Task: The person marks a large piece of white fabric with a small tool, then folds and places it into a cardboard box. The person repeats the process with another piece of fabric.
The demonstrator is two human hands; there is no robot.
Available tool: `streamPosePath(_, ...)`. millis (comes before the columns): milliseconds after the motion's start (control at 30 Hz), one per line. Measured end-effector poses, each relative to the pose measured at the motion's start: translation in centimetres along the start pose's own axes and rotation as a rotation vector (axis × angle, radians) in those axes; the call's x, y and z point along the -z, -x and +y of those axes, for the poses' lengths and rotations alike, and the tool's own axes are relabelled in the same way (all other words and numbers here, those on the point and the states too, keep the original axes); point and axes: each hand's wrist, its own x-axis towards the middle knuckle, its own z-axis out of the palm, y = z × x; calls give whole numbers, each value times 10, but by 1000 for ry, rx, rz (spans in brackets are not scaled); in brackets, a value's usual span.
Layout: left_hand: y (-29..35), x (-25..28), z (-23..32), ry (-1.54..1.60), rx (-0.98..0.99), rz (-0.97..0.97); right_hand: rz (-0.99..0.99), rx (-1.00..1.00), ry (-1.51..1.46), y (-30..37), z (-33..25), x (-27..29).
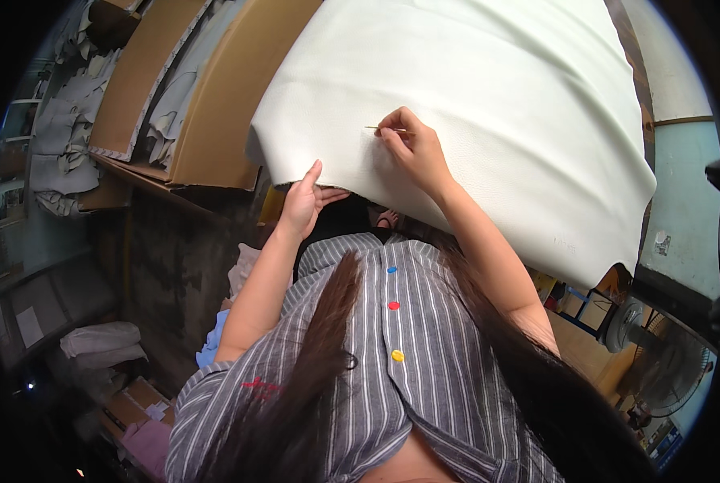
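A large white sheet that looks like leather (pixel 489 105) is spread in front of me, with soft folds on its right side and its near edge hanging down. My left hand (pixel 302 205) is at that near edge, thumb on top and fingers at the underside, gripping it. Pinched between the fingertips of my right hand (pixel 415 153) is a thin yellowish stick-like tool (pixel 371 127), which points left just over the sheet's surface. Its exact kind is too small to make out, and I cannot tell whether its tip touches the sheet.
Left of the sheet stand cardboard boxes (pixel 223 105) holding grey-white leather pieces. More scraps (pixel 66 145) hang farther left. A standing fan (pixel 666 362) is at the lower right, near a pale blue wall (pixel 686 209). A light sack (pixel 102 342) lies at the lower left.
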Motion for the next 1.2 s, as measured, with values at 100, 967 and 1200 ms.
streamPosePath(100, 0, 2, -1, 12, 11, 6, 52, 27, 242, -13, -5, -7)
streamPosePath(967, 1, 8, 1, -79, 96, -2, -142, 255, 367, 6, -21, -46)
streamPosePath(1200, 2, 6, 4, -80, 93, -22, -23, 79, 130, -67, -2, -39)
